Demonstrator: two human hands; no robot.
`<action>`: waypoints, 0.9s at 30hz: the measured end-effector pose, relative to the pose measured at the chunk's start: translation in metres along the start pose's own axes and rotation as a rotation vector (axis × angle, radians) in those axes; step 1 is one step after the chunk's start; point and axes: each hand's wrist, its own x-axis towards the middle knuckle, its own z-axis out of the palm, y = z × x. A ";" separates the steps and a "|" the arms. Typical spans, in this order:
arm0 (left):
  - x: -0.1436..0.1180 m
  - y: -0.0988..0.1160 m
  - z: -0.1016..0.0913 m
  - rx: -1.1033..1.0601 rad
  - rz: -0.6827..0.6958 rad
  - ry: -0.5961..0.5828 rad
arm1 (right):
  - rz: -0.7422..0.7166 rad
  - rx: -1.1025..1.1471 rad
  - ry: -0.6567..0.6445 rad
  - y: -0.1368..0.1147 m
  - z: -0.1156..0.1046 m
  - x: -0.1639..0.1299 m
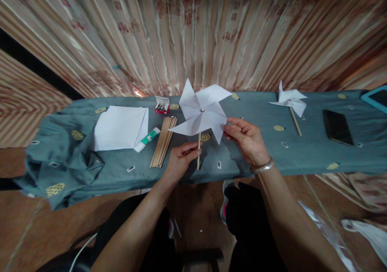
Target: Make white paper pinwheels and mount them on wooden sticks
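While left grip [179, 159] pinches stick [198, 163], paper blades [198, 120] stand above.

Looks like a home to me: a pleated, red-printed curtain [199, 34] hangs behind the narrow worktop [305, 157], which wears a patterned teal cloth [66, 122], and pale joints cross the brown tiled floor [195, 203].

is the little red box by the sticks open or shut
Open: the red box has its white flap raised, and small shiny pieces show inside.
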 end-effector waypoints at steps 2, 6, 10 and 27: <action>0.000 0.000 0.000 0.000 0.008 0.012 | 0.030 0.014 -0.019 -0.001 0.002 -0.002; 0.000 0.000 0.000 0.019 0.012 0.033 | 0.086 0.024 -0.087 -0.002 0.005 -0.006; 0.001 0.000 0.001 0.018 0.017 0.026 | 0.094 0.028 -0.171 -0.002 0.009 -0.010; 0.000 -0.001 -0.001 0.049 0.049 -0.033 | 0.040 -0.148 -0.365 -0.002 0.019 -0.019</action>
